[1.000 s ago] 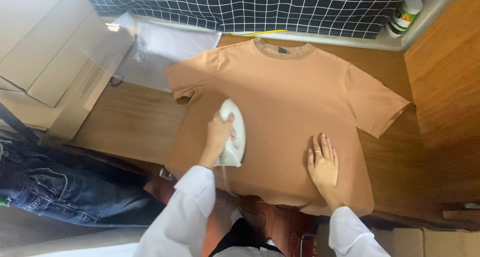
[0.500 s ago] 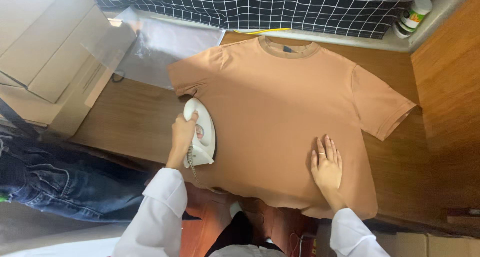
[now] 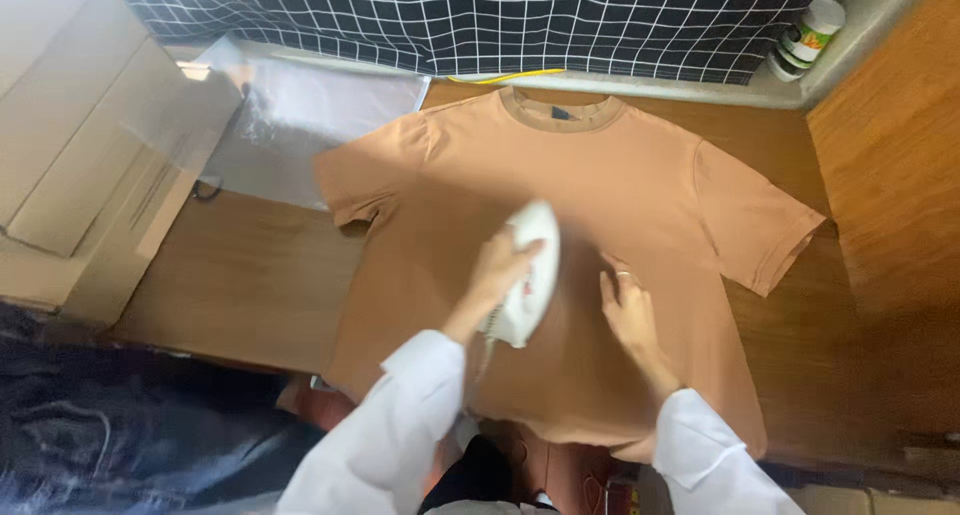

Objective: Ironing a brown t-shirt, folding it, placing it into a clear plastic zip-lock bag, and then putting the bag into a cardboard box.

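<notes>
Since half a second ago the white iron (image 3: 525, 275) has slid from the shirt's left edge toward its middle — the left hand (image 3: 497, 267) grips the handle, fingers curled round it. Just beside it, the right hand (image 3: 628, 310) presses flat, fingers together, on the tan T-shirt (image 3: 640, 185) spread over the wooden table (image 3: 240, 295).

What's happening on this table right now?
A person is ironing a brown T-shirt spread flat on a wooden table. The left hand grips a white iron on the shirt's middle, while the right hand presses flat on the fabric right beside it.
</notes>
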